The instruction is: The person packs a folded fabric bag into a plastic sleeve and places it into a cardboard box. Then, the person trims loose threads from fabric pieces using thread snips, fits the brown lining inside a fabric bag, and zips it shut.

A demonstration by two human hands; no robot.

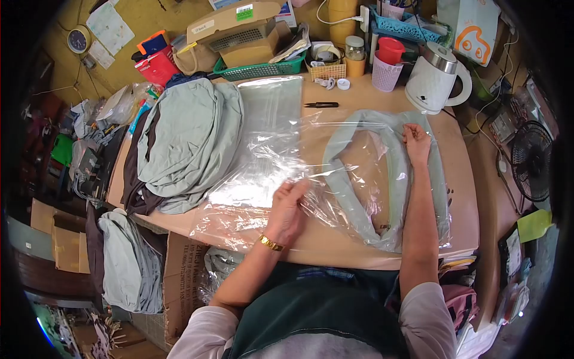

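Note:
My left hand (290, 203) is closed in a pinch on the gathered edge of a clear plastic bag (317, 206), near the middle of the table. The bag's film spreads to the right over a grey-green fabric piece (353, 197) that lies in a loop, with bare table showing through its centre. My right hand (417, 143), fingers curled, grips the fabric at its upper right part; whether film lies between the fingers and the cloth I cannot tell. More flat clear bags (272, 131) lie left of the loop. A stack of grey-green fabric pieces (185, 140) sits farther left.
Black thread snips (321, 105) lie behind the bags. Along the back stand a green basket (260, 70), a pink cup (387, 72) and a white electric kettle (431, 81). A black fan (532, 161) is at the right. More folded fabric (128, 260) hangs below left.

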